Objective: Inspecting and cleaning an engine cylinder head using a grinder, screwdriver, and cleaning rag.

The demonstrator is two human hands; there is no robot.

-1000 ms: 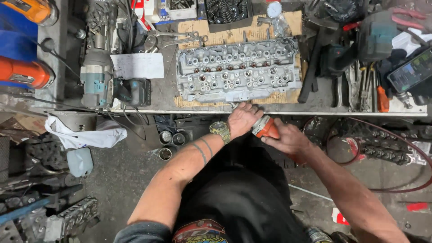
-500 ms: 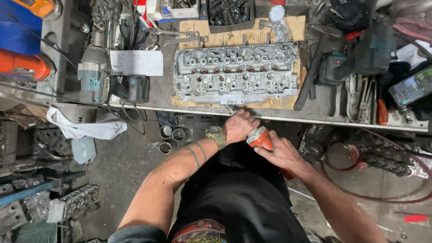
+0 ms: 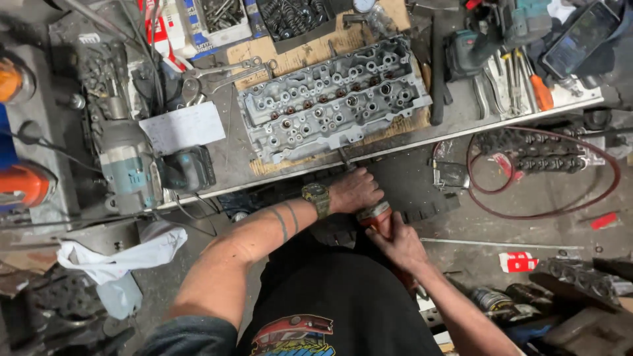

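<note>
Below the cylinder head point(image 3: 333, 102), both hands point(image 3: 379, 221) grip an orange tool point(image 3: 376, 216).

The person wears a black T-shirt point(image 3: 330, 296) with a colourful print on the chest. A green wristwatch point(image 3: 318, 198) sits on the left wrist, and two dark tattoo bands point(image 3: 287, 221) ring the left forearm.

Hands point(image 3: 356, 190) and tool point(image 3: 376, 217) lower, nearer.

A white paper sheet point(image 3: 182, 126) lies beside wrenches point(image 3: 217, 71) (left of the screwdrivers point(image 3: 527, 79)) above a red hose point(image 3: 547, 171).
</note>
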